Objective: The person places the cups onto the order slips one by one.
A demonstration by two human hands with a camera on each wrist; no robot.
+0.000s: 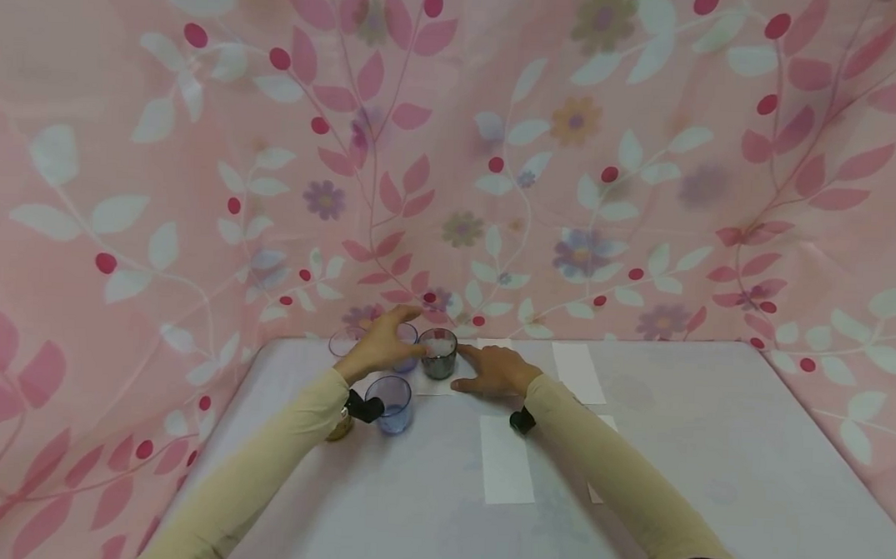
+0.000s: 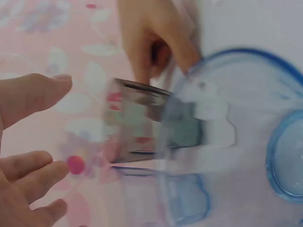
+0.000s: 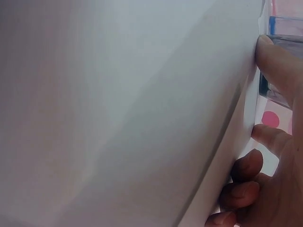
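Note:
At the back of the table stands a grey tinted glass [image 1: 439, 358], upright on a white paper slip. My left hand [image 1: 385, 341] is just left of it, thumb and fingers spread; the left wrist view shows that hand [image 2: 28, 175] apart from the grey glass [image 2: 137, 123]. On the other side my right hand [image 1: 496, 371] rests low, fingertips right by the glass's base and on the table surface. In the right wrist view its thumb [image 3: 279, 66] lies against the white surface, with some fingers loosely bent. A blue glass [image 1: 390, 406] stands in front of my left hand.
Behind the left hand are a pink-rimmed glass [image 1: 348, 332] and a purple-blue glass [image 1: 408, 334], both partly hidden. An amber glass [image 1: 340, 430] is mostly covered by the left sleeve. White paper slips [image 1: 506, 461] lie on the table; a floral curtain [image 1: 467, 189] hangs behind.

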